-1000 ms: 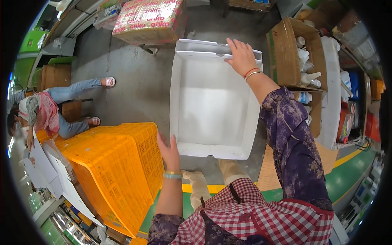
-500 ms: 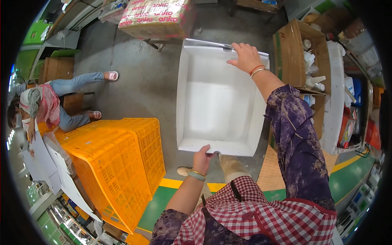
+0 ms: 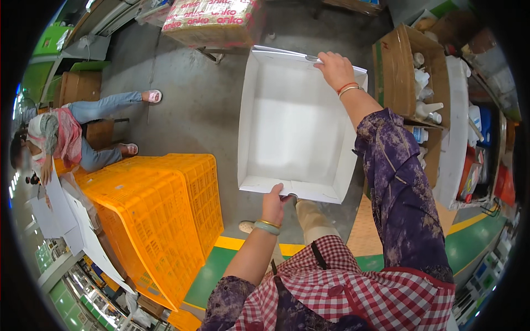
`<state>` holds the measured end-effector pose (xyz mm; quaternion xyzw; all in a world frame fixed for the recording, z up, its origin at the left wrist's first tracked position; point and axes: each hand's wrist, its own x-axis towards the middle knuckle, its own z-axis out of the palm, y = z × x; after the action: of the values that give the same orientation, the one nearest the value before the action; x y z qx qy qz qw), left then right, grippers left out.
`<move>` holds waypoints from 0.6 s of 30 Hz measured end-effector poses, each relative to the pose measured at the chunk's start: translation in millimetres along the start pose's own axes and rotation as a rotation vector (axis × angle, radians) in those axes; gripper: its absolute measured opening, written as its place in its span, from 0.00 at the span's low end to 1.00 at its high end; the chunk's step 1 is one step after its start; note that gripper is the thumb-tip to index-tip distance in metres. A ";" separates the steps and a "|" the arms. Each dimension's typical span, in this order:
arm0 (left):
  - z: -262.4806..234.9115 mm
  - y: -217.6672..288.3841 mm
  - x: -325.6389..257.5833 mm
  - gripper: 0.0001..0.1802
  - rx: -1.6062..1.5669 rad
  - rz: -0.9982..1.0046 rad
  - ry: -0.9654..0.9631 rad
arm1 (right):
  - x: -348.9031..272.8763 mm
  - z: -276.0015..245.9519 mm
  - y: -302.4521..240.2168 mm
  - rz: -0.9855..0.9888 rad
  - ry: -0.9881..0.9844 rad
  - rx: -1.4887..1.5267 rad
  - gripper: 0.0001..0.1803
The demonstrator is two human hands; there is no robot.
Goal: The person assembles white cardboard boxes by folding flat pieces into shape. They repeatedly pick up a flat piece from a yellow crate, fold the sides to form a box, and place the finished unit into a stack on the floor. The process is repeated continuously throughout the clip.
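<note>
The left hand [image 3: 273, 204] now has its fingers closed on the near edge of the white cardboard box [image 3: 295, 129]. A second ago that hand hung open in the air below the box; half a second ago it was just arriving at the edge. The box has also shifted rightward and slightly up across the view. So both hands now carry it, and the box looks steadier for handling.

It is an open, shallow box held out over the grey concrete floor [image 3: 187, 105], its hollow side facing the camera, in front of the checked red apron [image 3: 353, 292]. At the far rim the right hand [image 3: 335, 69], arm stretched out, grips the top edge with fingers curled over it, as it did before.

To the left, near, stands an orange plastic crate [image 3: 160, 220], lattice-sided, bottom up. Further left a seated person [image 3: 61, 138] bends over white sheets. To the right, a brown carton [image 3: 406, 71] stands open with white bottles inside. Farthest off, at the top, sits a wrapped bundle [image 3: 212, 19], tan with pink lettering, on a low stand.
</note>
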<state>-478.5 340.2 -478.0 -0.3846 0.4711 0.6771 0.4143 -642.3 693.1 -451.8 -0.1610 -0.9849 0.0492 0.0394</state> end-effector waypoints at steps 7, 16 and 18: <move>-9.5 18.9 -27.2 0.19 0.076 0.123 -0.085 | -21.6 -13.0 -15.7 -0.052 0.384 -0.156 0.25; -122.0 1.7 -138.7 0.32 0.310 -0.111 -0.215 | -210.6 -44.9 -64.6 -0.156 -0.081 0.186 0.21; -158.9 1.1 -172.5 0.30 0.283 -0.126 -0.170 | -271.0 -52.7 -89.0 -0.152 -0.237 0.233 0.19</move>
<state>-396.5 153.7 -361.8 -0.2925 0.4998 0.6071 0.5442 -409.2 526.6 -406.5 -0.0735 -0.9796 0.1785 -0.0551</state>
